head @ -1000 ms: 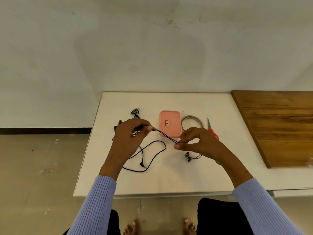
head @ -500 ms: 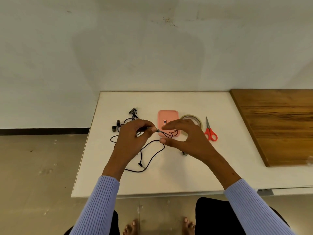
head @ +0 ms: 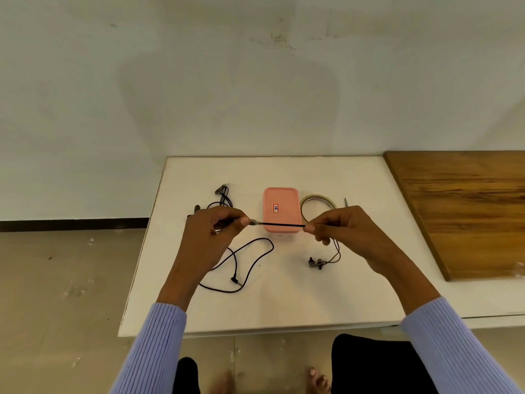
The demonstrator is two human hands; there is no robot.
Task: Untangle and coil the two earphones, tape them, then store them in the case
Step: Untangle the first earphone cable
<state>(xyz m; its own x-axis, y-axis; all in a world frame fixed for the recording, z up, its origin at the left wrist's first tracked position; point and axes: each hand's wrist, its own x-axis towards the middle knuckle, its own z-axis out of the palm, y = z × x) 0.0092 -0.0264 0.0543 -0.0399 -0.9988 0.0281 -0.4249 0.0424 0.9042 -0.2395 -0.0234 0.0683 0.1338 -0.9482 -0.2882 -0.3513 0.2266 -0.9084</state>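
Nearest: lilac sleeves (head: 153,348), dark trousers and bare feet over the floor

On the near part of the white surface (head: 284,308): slack loop of a black earphone cord (head: 250,260) ending in an angled plug (head: 236,280), lying free, apparently the tail of the set in work; to the right, a pair of earbuds (head: 315,263) on a thin lead rising to the right hand

Mid-field: left hand (head: 210,237) pinching a metal plug end between thumb and forefinger, other fingers curled; right hand (head: 349,234) pinching the same cord; short black span (head: 281,223) drawn taut and level between both, presumably to straighten it and set a first coil length

Behind the left hand: second earphone (head: 224,194), loosely bunched, untouched

Beyond the taut span: pink case (head: 280,209), lid on, contents hidden; tape roll (head: 315,204) just beside it; scissors tip (head: 346,201) behind the right hand; wooden board (head: 466,211) far right; nothing yet taped or stored
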